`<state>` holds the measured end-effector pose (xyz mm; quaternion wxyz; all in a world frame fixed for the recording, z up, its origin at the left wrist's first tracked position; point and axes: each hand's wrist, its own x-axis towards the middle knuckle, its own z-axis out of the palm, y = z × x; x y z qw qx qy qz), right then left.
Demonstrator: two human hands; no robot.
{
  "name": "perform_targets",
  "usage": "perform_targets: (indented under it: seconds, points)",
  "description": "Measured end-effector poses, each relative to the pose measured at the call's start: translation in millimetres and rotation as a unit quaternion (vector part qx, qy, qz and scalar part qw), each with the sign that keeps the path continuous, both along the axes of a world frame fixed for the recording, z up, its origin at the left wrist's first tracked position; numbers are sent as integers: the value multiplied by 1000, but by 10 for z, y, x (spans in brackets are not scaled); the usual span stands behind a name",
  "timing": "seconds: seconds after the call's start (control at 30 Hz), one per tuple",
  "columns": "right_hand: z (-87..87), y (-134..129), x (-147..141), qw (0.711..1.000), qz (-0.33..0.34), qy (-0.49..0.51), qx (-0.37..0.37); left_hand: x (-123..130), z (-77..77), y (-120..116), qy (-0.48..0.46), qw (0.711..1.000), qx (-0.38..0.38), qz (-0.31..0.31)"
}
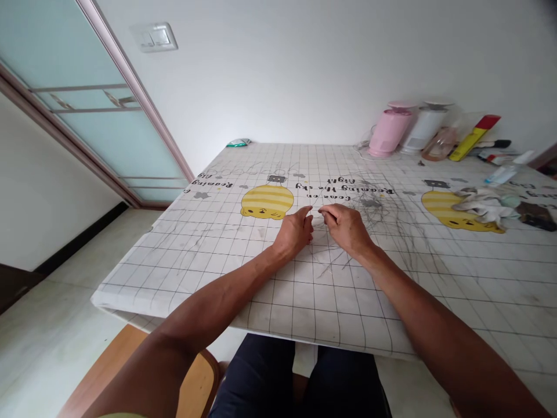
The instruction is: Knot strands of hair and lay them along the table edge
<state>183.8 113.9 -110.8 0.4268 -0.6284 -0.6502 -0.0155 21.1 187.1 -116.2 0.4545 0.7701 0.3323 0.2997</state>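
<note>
Dark strands (384, 216) lie loose on the gridded tablecloth (243, 261), thickest just beside my right hand (346, 227), with sparser ones beyond and around my left hand (292, 233). They look hair-thin, curved and crossing, bunched into a tangle in places. Both hands have fingers curled, fingertips near each other and apart; I cannot tell whether either pinches a strand. Cloth print, upside down to me: "Come on", "Roaming the sky", part of it under strands; yellow striped balloon (267, 202) left of it. Farther right: crumpled cloth (483, 204), clear bottle (507, 170). Back right, by the wall: pink cylinder (390, 132), white cylinder (422, 130), red-capped yellow container (472, 139); no label legible to me.
</note>
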Motion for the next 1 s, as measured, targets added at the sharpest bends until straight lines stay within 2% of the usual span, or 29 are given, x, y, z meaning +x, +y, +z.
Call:
perform_targets:
  seconds: [0.1,0.23,0.47,0.6,0.7,0.77,0.87,1.0]
  points:
    - [12,-7,20,1000,16,-18,-1,-9,-39,34,33,996,88,0]
    - [1,2,45,998,17,-46,-47,-10,-71,58,63,975,215,5]
    - [-13,22,25,997,41,-52,-40,-20,-59,70,117,951,286,-11]
    - [32,18,-34,998,44,18,-39,-49,-37,107,141,941,306,-14]
    - [67,8,-53,988,22,118,-95,-72,-17,107,145,939,313,-9]
    - [75,8,-38,972,30,195,-126,-83,-4,92,144,940,308,-9]
    - [56,23,11,939,91,306,-126,-94,13,70,131,950,282,-23]
    - [27,36,52,906,133,383,-122,-100,37,56,89,974,200,-65]
